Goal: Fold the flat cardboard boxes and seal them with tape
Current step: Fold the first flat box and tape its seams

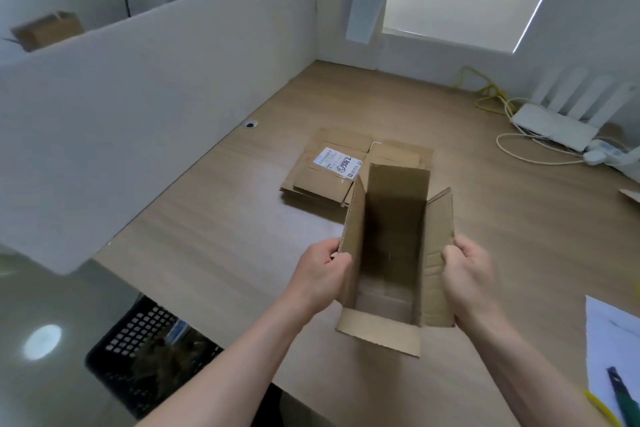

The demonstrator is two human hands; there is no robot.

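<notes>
Head view, and we're looking down at an opened cardboard box [394, 253] standing at lower centre of the frame on the wooden desk [207, 236], its top flaps up and its inside open to us. Our left hand [320, 274] grips the left flap, fingers curled over its edge; our right hand [469, 277] is clamped on the right flap the same way. Just behind the box, toward mid-frame, lies a stack of flat boxes [325, 177], the top one carrying a white label [334, 159]. A white partition [156, 97] runs along the left. Over at the right edge sits a white router [554, 125] with yellow cable [488, 94] nearby, and at lower right a white sheet [613, 340]. A black basket [145, 350] shows at lower left, below the desk.
</notes>
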